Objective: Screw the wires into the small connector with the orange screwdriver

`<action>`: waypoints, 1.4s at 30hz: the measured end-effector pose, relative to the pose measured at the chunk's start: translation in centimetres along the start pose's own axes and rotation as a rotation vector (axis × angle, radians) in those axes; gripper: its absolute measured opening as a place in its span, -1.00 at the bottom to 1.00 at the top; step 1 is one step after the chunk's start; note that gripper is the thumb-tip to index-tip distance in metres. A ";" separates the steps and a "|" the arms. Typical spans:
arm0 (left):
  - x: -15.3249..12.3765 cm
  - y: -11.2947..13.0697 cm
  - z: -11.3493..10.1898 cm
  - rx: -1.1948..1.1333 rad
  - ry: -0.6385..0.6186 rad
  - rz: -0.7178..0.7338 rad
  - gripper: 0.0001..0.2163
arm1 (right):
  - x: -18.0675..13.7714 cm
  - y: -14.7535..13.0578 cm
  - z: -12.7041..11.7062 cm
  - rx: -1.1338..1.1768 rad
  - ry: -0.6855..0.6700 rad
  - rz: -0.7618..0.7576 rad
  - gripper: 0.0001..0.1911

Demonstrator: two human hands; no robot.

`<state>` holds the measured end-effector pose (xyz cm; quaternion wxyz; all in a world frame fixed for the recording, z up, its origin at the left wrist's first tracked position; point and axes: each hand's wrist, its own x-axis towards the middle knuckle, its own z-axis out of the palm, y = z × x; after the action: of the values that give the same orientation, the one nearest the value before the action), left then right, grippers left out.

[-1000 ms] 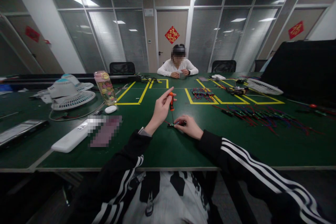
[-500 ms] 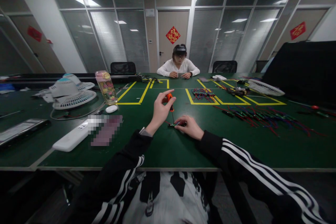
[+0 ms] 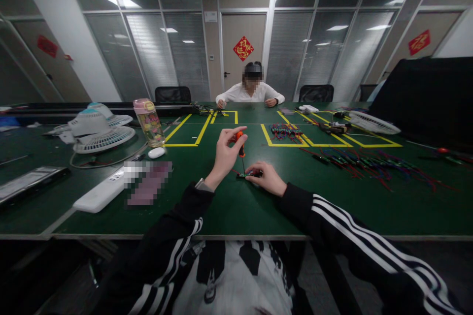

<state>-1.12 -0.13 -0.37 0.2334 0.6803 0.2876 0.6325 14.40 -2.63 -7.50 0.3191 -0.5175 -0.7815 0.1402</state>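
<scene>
My left hand (image 3: 227, 152) grips the orange and black handle of a screwdriver (image 3: 241, 150) between thumb and fingers. The screwdriver stands nearly upright, and its tip meets a small green circuit board (image 3: 242, 175) lying on the green table (image 3: 236, 211). My right hand (image 3: 268, 177) pinches the right end of that board and holds it against the tabletop. Fingers cover much of the board, so its far end is hidden.
Many wired boards (image 3: 369, 162) lie to the right, with another bunch (image 3: 284, 133) inside yellow tape. At left are a power strip (image 3: 99, 189), a bottle (image 3: 150, 123), a white mouse (image 3: 156, 152) and fans (image 3: 105, 140). Across the table sits a person (image 3: 251, 91).
My hands, the screwdriver and the board look almost unmoved. The person opposite has spread their hands farther apart on the table.
</scene>
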 end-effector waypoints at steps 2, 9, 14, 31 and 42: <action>0.0 0.0 0.0 -0.038 -0.034 -0.013 -0.74 | 0.0 0.0 0.0 0.001 -0.002 -0.002 -0.83; 0.0 -0.4 0.0 -0.013 -0.001 -0.017 -0.74 | 0.0 0.1 0.0 -0.012 0.004 -0.002 -0.83; -0.1 -0.4 0.0 0.023 0.021 0.014 -0.74 | 0.0 0.2 0.1 -0.007 0.013 -0.008 -0.83; -0.1 -0.3 0.2 -0.111 -0.037 -0.068 -0.70 | 0.0 -0.3 -0.1 -0.022 0.000 0.002 -0.84; 0.1 -0.5 0.1 -0.152 -0.040 -0.069 -0.70 | -0.1 -0.3 -0.1 -0.009 0.005 0.006 -0.84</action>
<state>-1.07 0.32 -0.61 0.3116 0.6627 0.2571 0.6306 14.31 -2.84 -7.26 0.3182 -0.5218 -0.7797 0.1364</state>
